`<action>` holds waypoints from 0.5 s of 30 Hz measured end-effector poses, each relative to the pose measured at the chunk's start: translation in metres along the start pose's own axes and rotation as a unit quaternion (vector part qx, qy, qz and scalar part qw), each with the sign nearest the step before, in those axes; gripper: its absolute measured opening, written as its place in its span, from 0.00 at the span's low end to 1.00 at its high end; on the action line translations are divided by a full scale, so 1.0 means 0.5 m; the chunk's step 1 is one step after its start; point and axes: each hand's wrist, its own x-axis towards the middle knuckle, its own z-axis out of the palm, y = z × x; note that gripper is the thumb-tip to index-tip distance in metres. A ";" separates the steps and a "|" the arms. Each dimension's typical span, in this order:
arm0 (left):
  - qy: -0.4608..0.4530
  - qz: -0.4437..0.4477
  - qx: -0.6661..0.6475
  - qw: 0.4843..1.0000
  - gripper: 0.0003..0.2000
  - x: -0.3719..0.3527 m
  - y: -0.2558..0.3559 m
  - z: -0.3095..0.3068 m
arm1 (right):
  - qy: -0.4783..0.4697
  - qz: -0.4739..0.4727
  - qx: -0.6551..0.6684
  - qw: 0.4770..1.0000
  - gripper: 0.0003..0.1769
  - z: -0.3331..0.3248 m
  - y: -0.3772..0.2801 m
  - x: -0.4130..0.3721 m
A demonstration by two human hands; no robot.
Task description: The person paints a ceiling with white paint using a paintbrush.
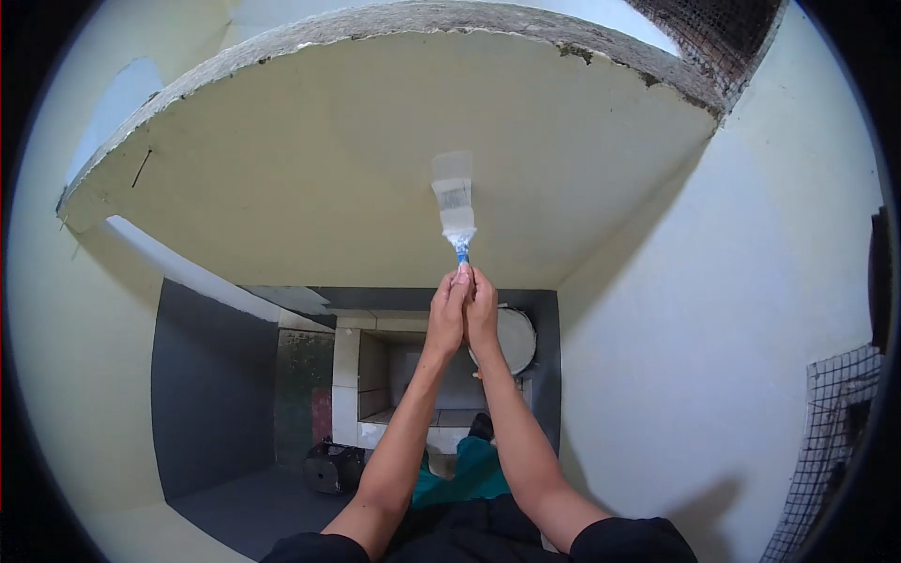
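Both my left hand (448,310) and my right hand (482,310) are closed together around the handle of a paintbrush (458,221), straight out in front of me. The blue part of the handle shows just above my fingers. White paint coats the brush's lower part, and its bristles point up against the pale yellow wall (300,169). A small, lighter patch of paint (453,163) lies on the wall right at the bristle tips. Behind my right wrist is a round white bucket (518,340), partly hidden, with a pale surface inside its rim.
The wall ends above in a rough, broken edge (413,17). A thin dark nail (142,169) sticks out at left. Below are a tiled basin (346,385) and a black box-like object (335,467). Wire mesh (840,389) hangs on the right wall.
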 end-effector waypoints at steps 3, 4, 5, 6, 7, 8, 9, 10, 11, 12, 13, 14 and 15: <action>0.020 -0.029 -0.018 0.999 0.20 -0.016 -0.052 -0.017 | -0.009 0.047 -0.026 0.999 0.24 0.008 0.056 -0.033; 0.017 -0.035 -0.006 0.999 0.21 -0.019 -0.064 -0.024 | -0.007 0.058 -0.040 0.997 0.25 0.011 0.074 -0.046; 0.013 -0.040 0.007 0.999 0.21 -0.021 -0.075 -0.033 | -0.003 0.069 -0.055 0.996 0.25 0.015 0.091 -0.059; 0.007 -0.045 0.020 0.999 0.22 -0.021 -0.067 -0.038 | 0.003 0.079 -0.069 0.994 0.26 0.022 0.099 -0.062; 0.009 -0.060 0.048 0.997 0.23 -0.024 -0.062 -0.042 | 0.012 0.083 -0.056 0.995 0.26 0.030 0.110 -0.059; 0.000 -0.076 0.048 0.996 0.22 -0.020 -0.057 -0.048 | 0.019 0.089 -0.045 0.995 0.27 0.036 0.121 -0.062; -0.008 -0.095 0.048 0.994 0.22 -0.017 -0.053 -0.055 | 0.025 0.099 -0.036 0.994 0.27 0.038 0.115 -0.074; -0.016 -0.113 0.048 0.992 0.21 -0.015 -0.049 -0.062 | 0.027 0.117 -0.033 0.992 0.28 0.041 0.109 -0.081; -0.020 -0.103 0.034 0.994 0.22 -0.006 -0.046 -0.066 | 0.032 0.132 -0.029 0.990 0.28 0.047 0.101 -0.073; -0.029 -0.095 0.043 0.994 0.23 0.003 -0.025 -0.067 | 0.038 0.144 -0.025 0.989 0.28 0.054 0.077 -0.059; -0.038 -0.088 0.052 0.994 0.23 0.004 0.010 -0.065 | 0.055 0.126 0.003 0.990 0.28 0.060 0.040 -0.053; -0.047 -0.081 0.061 0.994 0.23 0.005 0.043 -0.061 | 0.054 0.128 0.016 0.990 0.28 0.060 0.005 -0.043; -0.054 -0.073 0.046 0.995 0.24 0.006 0.074 -0.056 | 0.054 0.130 0.029 0.990 0.28 0.059 -0.034 -0.030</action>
